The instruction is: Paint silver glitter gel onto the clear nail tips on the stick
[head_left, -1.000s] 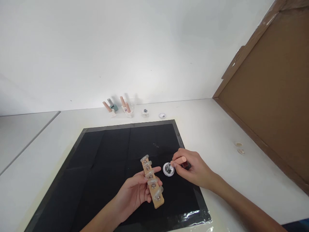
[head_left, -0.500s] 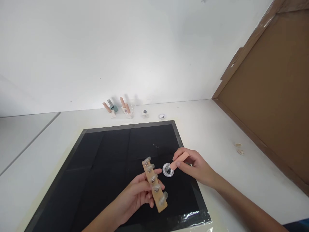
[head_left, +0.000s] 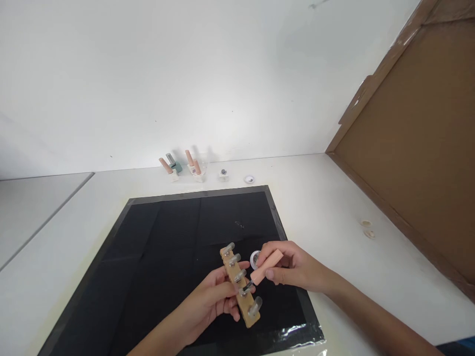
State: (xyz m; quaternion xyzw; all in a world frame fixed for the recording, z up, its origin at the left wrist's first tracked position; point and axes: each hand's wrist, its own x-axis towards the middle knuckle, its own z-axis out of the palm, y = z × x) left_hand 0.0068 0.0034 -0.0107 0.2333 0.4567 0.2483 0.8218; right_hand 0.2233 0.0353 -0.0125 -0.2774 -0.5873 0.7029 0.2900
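Left hand (head_left: 218, 301), palm up, grips the wooden nail holder (head_left: 241, 285) over the black mat (head_left: 166, 257); right hand (head_left: 293, 269) pinches a pink brush cap (head_left: 267, 266), its tip touching a clear nail beside the small jar (head_left: 255, 258).

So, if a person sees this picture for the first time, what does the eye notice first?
Probably the two hands low in the middle, over the black mat. The left hand holds a wooden strip carrying five clear nail tips, and the right hand brings a pink-handled brush down to one of them. The big brown cardboard stands at the right.
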